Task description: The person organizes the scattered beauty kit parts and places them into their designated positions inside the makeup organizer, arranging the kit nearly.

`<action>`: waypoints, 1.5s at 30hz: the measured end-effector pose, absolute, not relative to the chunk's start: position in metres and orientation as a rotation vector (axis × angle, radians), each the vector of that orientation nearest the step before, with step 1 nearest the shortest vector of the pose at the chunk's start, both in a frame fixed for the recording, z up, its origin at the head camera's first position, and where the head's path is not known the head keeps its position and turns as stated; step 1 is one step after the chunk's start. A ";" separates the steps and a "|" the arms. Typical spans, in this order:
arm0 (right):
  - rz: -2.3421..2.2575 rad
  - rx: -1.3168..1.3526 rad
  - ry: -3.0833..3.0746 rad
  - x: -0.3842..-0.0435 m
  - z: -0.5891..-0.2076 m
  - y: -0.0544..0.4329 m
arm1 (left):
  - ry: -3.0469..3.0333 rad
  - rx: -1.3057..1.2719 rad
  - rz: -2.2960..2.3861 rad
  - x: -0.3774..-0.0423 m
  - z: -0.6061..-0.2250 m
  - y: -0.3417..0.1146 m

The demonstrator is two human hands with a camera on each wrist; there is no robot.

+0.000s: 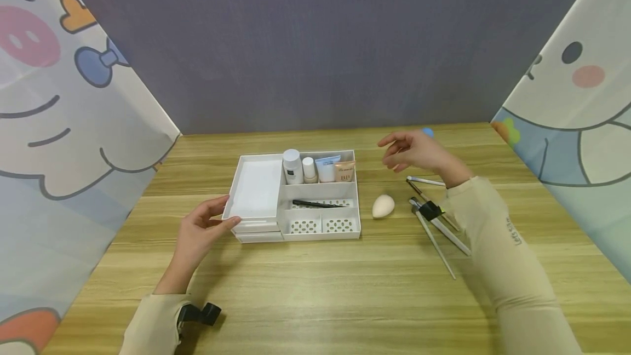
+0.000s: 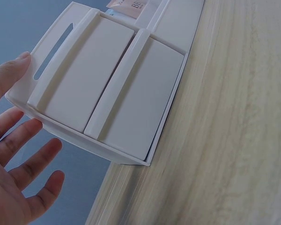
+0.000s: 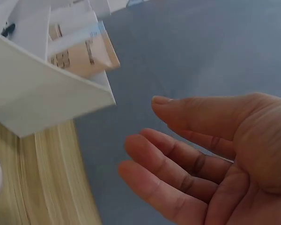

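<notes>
A white makeup organizer (image 1: 256, 185) with two drawers (image 2: 86, 77) at its left front stands on the table. My left hand (image 1: 202, 234) pinches its front left corner, thumb at the front edge and index finger along the side; the other fingers are spread loosely. Behind and right of the organizer, my right hand (image 1: 411, 151) hovers with loosely bent fingers and nothing in them. A white bottle (image 1: 293, 167), a smaller bottle (image 1: 309, 170), a blue-and-white tube (image 1: 327, 169) and a peach BB tube (image 1: 344, 171) stand in the back compartment. A slim black pencil (image 1: 315, 204) lies in the middle one.
An egg-shaped cream sponge (image 1: 383, 206) lies just right of the organizer. Further right are several makeup brushes (image 1: 436, 245), partly covered by my right sleeve (image 1: 493, 245). A grey panel (image 1: 315, 48) rises behind the wooden table (image 1: 320, 295); printed cloths flank both sides.
</notes>
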State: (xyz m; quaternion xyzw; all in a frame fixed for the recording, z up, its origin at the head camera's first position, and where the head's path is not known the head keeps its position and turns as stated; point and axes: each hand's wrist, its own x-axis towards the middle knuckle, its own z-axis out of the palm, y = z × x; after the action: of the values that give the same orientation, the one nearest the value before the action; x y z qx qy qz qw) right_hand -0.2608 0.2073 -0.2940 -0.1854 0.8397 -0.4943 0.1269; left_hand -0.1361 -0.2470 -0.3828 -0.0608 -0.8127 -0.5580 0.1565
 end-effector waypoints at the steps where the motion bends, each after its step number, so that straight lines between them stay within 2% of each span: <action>1: -1.441 -0.535 2.450 -0.262 -0.294 0.209 | -2.325 -0.172 -1.599 -0.136 -0.383 -0.247; 21: -1.596 -0.315 2.638 -0.303 -0.316 0.262 | -2.343 -0.161 -1.580 -0.136 -0.383 -0.247; 37: -1.522 -0.237 2.821 -0.337 -0.341 0.292 | -2.352 -0.181 -1.555 -0.136 -0.385 -0.249; 45: -1.449 -0.157 2.911 -0.343 -0.361 0.303 | -2.351 -0.196 -1.553 -0.138 -0.386 -0.249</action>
State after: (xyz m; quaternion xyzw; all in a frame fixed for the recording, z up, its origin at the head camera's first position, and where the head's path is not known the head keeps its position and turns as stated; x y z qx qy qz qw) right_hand -0.3434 0.3034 -0.3609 -0.0481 0.8928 -0.4443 -0.0568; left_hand -0.1385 -0.2490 -0.3856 -0.0687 -0.8218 -0.5431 0.1579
